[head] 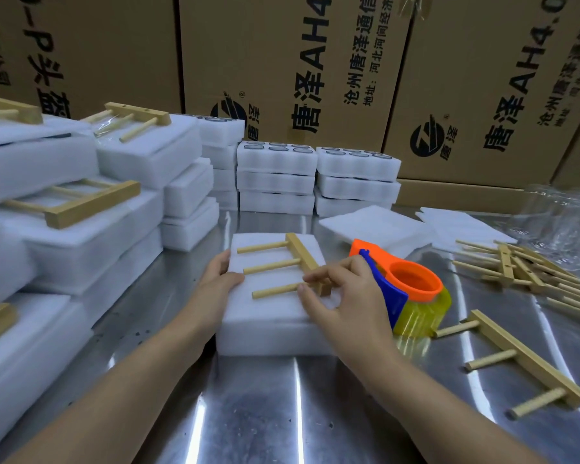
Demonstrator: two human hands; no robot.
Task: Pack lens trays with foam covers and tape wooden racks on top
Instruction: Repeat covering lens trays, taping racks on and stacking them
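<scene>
Right hand [340, 296] fingers pinch the wooden rack [295, 262] atop the foam-covered tray [268, 316]; left hand [220, 279] lies flat, fingers together.

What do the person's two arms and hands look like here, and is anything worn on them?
Both forearms are bare up to the frame edge: no sleeves show. The left hand and right hand wear no gloves, and I see no rings, watch or wristbands. The fingernails are short and unpainted.

Right hand [340, 298] covers near end of rack [293, 264] bar on foam pack [272, 316]. Lenses inside pack hidden. Tape dispenser [406, 289] partly behind hand. Left-edge stacks [31, 229] blurred, cut off. Clear bags [563, 216] at bench far-right corner indistinct. Carton [282, 61] print cropped.
</scene>
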